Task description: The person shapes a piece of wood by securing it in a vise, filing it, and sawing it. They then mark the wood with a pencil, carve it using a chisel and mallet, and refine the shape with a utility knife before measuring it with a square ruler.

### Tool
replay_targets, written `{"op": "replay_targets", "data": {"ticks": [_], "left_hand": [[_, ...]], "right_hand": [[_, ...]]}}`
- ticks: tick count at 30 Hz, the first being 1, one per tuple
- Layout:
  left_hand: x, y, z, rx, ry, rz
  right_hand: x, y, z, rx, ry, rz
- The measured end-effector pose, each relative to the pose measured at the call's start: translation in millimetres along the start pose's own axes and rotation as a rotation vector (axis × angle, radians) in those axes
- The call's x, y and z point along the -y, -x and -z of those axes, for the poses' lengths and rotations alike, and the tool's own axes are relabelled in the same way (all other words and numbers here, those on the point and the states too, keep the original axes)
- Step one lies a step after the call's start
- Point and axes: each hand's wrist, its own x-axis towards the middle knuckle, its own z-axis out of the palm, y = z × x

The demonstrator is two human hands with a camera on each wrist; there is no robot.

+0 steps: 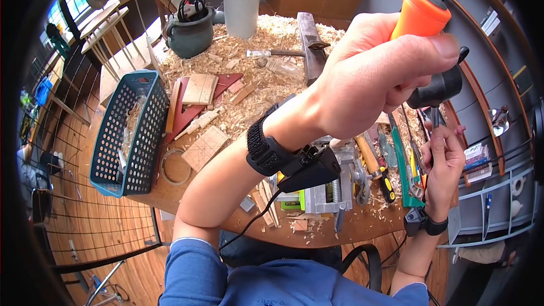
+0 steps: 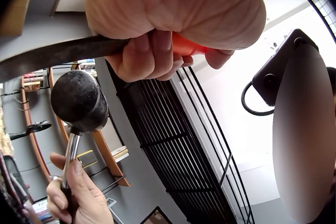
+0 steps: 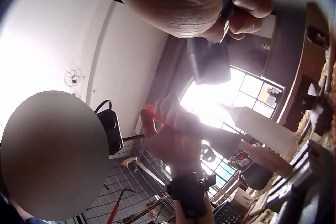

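Raised close to the head camera, my left hand (image 1: 379, 73) grips the orange handle (image 1: 419, 14) of a tool. In the left wrist view a dark flat metal blade (image 2: 58, 56) extends from that fist (image 2: 152, 56). Lower at the right, my right hand (image 1: 445, 164) holds a mallet by its metal shaft, its black head (image 1: 436, 88) upright just below the left fist. The left wrist view shows this mallet head (image 2: 79, 100) apart from the blade. In the right wrist view my right fingers (image 3: 252, 8) curl round the mallet's handle, and my left hand (image 3: 178, 137) is beyond.
Wood shavings (image 1: 260, 90) cover much of the bench. A perforated basket (image 1: 127, 136) stands at the left, a dark pot (image 1: 192, 37) and white cylinder (image 1: 242, 0) at the back. A metal vise (image 1: 323, 192) is at the front edge, with several hand tools beside it at the right.
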Motion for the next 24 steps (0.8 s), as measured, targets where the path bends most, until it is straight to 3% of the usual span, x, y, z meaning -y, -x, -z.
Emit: {"op": "replay_targets", "data": {"ticks": [24], "left_hand": [[0.3, -0.7, -4.7, 0.002, -0.056, 0.009]], "right_hand": [[4.1, 4.1, 8.2, 0.034, -0.009, -0.011]]}}
